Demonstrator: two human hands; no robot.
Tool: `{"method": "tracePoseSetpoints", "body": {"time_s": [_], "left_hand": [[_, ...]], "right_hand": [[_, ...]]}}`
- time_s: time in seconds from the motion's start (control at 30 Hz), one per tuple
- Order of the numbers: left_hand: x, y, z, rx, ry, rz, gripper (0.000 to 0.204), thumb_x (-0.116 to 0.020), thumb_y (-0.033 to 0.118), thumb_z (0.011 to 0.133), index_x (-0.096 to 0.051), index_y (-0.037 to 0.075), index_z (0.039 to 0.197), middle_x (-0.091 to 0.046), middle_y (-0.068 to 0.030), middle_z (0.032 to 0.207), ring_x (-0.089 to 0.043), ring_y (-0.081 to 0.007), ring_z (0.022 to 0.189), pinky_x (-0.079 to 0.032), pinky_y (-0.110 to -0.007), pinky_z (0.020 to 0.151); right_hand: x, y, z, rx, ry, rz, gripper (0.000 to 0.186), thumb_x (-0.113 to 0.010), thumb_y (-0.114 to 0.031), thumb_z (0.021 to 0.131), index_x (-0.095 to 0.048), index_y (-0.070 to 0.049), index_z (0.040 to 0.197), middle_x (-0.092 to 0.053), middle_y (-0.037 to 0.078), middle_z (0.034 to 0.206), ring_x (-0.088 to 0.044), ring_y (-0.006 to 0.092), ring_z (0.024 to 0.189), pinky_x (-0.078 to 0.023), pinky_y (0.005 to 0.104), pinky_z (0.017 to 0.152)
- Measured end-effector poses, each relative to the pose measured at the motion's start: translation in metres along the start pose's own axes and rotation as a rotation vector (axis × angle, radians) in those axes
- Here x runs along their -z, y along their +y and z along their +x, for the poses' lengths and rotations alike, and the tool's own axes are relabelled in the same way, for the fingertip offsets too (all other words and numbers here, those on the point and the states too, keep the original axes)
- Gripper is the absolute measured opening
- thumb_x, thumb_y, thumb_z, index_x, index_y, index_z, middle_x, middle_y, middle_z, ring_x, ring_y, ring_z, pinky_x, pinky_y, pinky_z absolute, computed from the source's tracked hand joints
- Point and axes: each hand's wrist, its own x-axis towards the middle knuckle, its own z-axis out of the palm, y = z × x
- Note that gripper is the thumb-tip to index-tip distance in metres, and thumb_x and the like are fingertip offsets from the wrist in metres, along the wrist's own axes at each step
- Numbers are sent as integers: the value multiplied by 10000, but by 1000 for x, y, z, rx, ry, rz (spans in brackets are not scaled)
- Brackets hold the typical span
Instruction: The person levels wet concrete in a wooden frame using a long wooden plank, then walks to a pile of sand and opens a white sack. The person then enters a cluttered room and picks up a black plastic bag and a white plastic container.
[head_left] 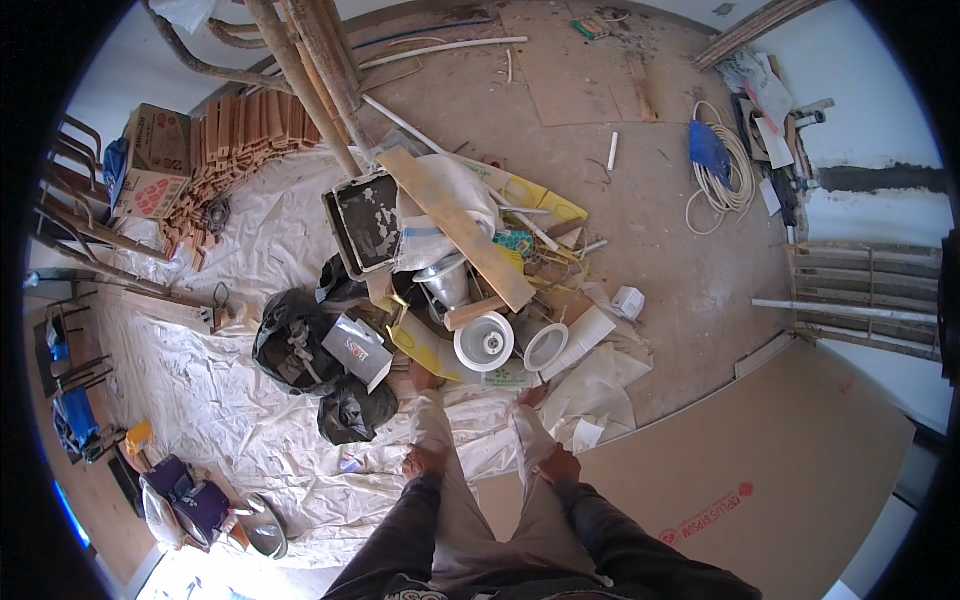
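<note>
My left hand (424, 462) is closed at the outer side of my left trouser leg (432, 425), its fingers bunched on the beige cloth. Level with it, my right hand (558, 465) is closed on my right trouser leg (530, 440). Just beyond my feet lies a heap of debris. Nearest in it are a white round light fitting (484, 342), a white ring-shaped fitting (546, 347) and a grey box (358, 350). A silver lamp reflector (445, 283) lies behind them, by a wooden plank (455, 228) and a dirty dark tray (366, 222).
Black rubbish bags (290, 345) sit left of the heap on a crumpled plastic sheet (230, 400). Stacked wooden strips (255, 125) and a cardboard box (155, 160) stand far left. A large board (780, 450) lies on the right. A coiled hose (735, 170) hangs near the right wall.
</note>
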Motion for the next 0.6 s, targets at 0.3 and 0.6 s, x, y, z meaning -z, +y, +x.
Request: {"method": "tracePoseSetpoints", "body": {"time_s": [0.3,0.6], "left_hand": [[-8,0,5,-22,19,1,962,-709,551,613,-372,-79,1257,-581,-229,1122,-561,-326,1066,-437,-378,921],[-6,0,3,-28,-5,-6,969,-707,552,616,-363,-84,1260,-586,-227,1119,-568,-326,1059,-446,-379,913]], "right_hand": [[0,5,4,27,15,34,755,-735,-409,565,-466,-20,1154,-587,210,1031,-598,354,957,-499,423,820],[11,-2,-4,-15,-8,41,767,-750,-356,572,-464,-12,1195,-605,224,1062,-595,356,996,-481,422,854]]}}
